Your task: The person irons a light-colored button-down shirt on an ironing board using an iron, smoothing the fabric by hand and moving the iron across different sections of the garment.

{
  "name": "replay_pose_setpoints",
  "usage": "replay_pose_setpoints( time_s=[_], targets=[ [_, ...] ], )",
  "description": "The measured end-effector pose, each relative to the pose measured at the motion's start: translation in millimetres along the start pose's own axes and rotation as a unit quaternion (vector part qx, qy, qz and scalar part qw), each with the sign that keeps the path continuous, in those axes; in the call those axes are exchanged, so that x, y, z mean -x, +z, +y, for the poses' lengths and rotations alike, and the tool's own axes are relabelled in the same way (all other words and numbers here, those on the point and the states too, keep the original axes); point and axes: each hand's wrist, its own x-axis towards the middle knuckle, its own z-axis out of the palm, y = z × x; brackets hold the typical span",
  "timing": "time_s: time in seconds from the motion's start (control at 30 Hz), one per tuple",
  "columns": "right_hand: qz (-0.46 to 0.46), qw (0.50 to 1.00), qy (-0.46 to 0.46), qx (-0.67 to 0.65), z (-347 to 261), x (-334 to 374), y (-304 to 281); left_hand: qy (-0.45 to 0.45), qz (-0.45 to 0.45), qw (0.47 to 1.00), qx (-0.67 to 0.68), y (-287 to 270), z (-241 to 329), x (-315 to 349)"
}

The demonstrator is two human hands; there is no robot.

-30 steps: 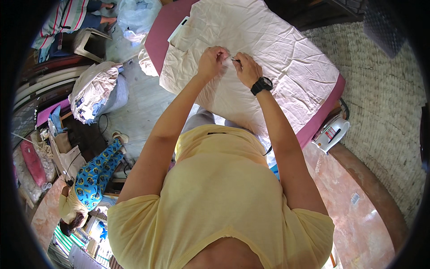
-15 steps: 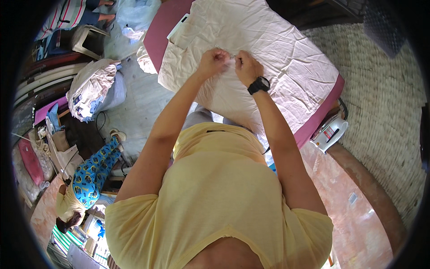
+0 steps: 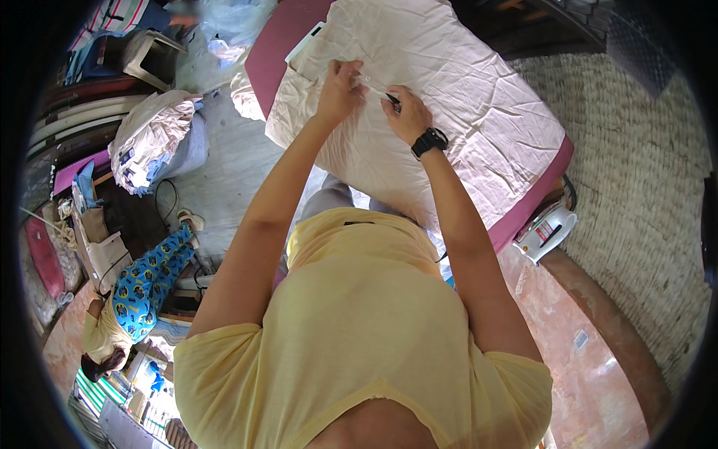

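Note:
A creased pale pink cloth [image 3: 464, 105] covers most of a maroon-topped table in front of me. My left hand [image 3: 342, 91] is over the cloth, its fingers bent and apart, beside a tiny pale round piece [image 3: 366, 79] too small to identify. To its right, my right hand [image 3: 410, 114] grips a small black pointed tool [image 3: 393, 99]; most of it is hidden by the fingers, so its kind is unclear. A black watch is on my right wrist. The hands are a short way apart.
A white iron [image 3: 544, 232] stands by the table's right corner. On the far left edge lies a flat white object [image 3: 305, 43]. Left of the table, a bundle of cloth [image 3: 157, 138] sits on the floor near a stool [image 3: 152, 60]. Another person [image 3: 134, 303] is at lower left.
My hands, close together before, have separated. The left hand has shifted left and away from me, its fingers loosened; the right has moved slightly left, and the black tool shows more clearly.

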Motion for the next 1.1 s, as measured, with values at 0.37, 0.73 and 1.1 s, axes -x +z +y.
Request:
replay_pose_setpoints(
  time_s=[0.37,0.73,1.1],
  targets=[
    [0.004,0.999,-0.025,-0.019,-19.9,-23.2,8.8,-0.023,-0.046,0.998,-0.036,-8.9,-13.8,-15.3],
    [0.017,0.999,-0.027,-0.024,-8.1,-28.7,18.8,0.105,-0.096,0.984,-0.102,-8.4,-19.0,-34.5],
    [0.023,0.997,-0.053,0.054,-20.6,-30.1,17.3,0.109,-0.085,0.988,-0.074,-10.2,-7.3,-26.9]
  ],
)
